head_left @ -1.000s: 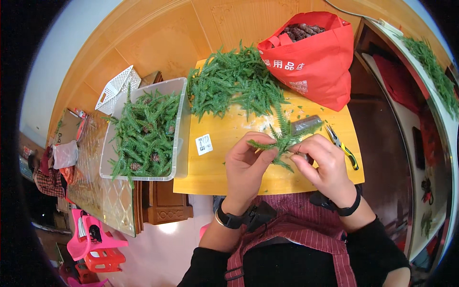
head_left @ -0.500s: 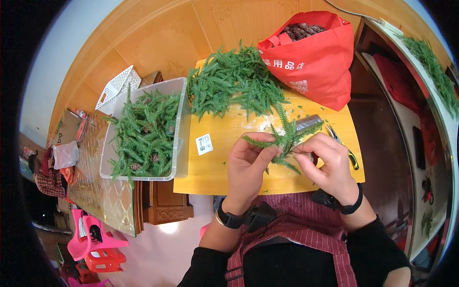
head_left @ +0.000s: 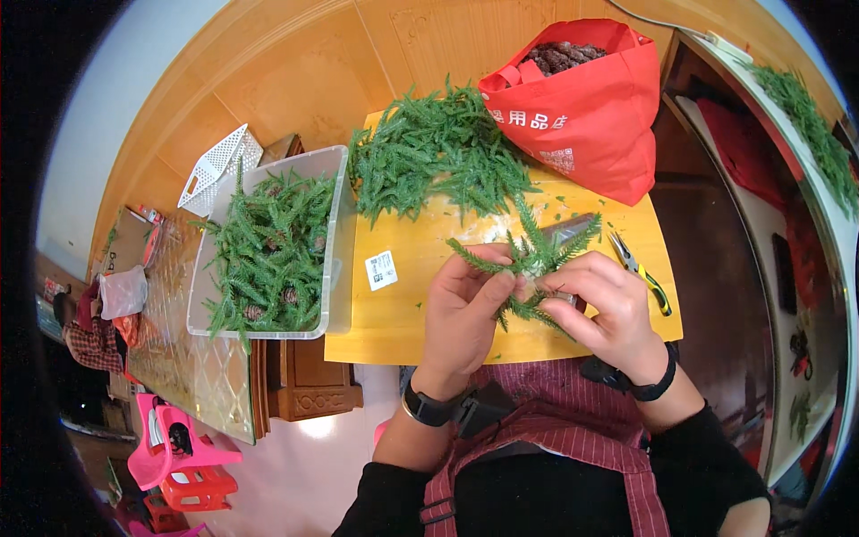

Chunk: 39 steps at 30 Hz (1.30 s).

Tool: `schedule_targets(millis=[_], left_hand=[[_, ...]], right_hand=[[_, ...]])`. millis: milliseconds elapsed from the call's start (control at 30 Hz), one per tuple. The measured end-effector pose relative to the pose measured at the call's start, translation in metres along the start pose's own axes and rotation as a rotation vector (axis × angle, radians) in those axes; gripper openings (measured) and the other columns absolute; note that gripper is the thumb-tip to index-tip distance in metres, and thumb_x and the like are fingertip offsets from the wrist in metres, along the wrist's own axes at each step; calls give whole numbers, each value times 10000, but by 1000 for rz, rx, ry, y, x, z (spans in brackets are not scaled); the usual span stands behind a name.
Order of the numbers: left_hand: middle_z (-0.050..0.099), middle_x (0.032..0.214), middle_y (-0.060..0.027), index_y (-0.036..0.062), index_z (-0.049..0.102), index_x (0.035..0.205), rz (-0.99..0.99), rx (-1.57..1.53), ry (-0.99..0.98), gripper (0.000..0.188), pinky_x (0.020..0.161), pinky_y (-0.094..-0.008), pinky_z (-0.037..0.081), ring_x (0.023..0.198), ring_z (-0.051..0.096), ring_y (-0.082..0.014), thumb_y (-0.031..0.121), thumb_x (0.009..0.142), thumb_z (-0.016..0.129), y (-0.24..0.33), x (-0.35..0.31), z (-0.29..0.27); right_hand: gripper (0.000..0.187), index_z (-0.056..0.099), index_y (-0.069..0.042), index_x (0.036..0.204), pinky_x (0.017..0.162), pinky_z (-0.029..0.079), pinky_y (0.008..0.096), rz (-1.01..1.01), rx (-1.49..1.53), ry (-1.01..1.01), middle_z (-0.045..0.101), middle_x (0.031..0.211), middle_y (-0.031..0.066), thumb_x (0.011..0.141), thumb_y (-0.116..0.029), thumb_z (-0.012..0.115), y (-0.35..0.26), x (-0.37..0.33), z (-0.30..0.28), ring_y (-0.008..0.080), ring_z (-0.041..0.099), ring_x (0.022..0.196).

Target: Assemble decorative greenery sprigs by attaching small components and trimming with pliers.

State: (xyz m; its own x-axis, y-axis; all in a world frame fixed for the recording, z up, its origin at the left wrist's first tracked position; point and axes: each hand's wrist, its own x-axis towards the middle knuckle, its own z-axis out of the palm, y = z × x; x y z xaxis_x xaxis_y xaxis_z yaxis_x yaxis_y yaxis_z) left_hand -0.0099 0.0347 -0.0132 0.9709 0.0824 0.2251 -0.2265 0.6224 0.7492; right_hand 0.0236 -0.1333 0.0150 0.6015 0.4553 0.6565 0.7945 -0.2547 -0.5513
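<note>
Between my hands, above the yellow board, is an artificial pine sprig (head_left: 535, 243) with several green needled arms spreading outward. My left hand (head_left: 472, 300) pinches it near the centre, thumb and fingers closed. My right hand (head_left: 601, 300) has its thumb and fingertips closed at the same centre; whatever small part they hold there is hidden. Just beyond the sprig lies a dark roll in clear wrap (head_left: 573, 228), partly covered by it. Pliers (head_left: 642, 273) with yellow-and-black handles rest to the right of my right hand.
A pile of green sprigs (head_left: 438, 157) covers the board's far side. Beside it stands a red bag (head_left: 582, 116) of pine cones (head_left: 564, 58). At left, a clear plastic bin (head_left: 336, 242) holds sprigs with cones. A white label (head_left: 381, 271) lies on the yellow board (head_left: 385, 327).
My right fingers have shifted inward to the sprig's centre and their grip has changed. The sprig has turned slightly. My left hand stays almost where it was.
</note>
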Motion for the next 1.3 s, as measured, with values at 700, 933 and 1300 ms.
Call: schedule_targets(millis=[700,933,1300], left_hand=[[543,1082,-99,23,522,979,70,229,-37,184,861,-286,427,1004,525,-157,-46,815,571,1,-1,3],[542,1067,-110,19,507,979,124,308,-65,185,862,-300,436,987,539,-176,-49,814,557,0,-2,9],[573,945,-52,-36,541,1017,118,443,-40,190,729,-225,481,835,570,-98,-79,832,536,7,-10,17]], right_hand=[[246,610,17,905,580,511,245,38,33,-26,570,839,105,682,-13,710,-2,-1,4,172,605,672],[273,571,25,924,589,527,237,133,123,23,560,847,104,688,7,707,-6,-5,8,159,607,697],[393,399,9,964,593,521,224,177,214,74,576,778,71,728,-3,713,-9,-11,14,103,612,686]])
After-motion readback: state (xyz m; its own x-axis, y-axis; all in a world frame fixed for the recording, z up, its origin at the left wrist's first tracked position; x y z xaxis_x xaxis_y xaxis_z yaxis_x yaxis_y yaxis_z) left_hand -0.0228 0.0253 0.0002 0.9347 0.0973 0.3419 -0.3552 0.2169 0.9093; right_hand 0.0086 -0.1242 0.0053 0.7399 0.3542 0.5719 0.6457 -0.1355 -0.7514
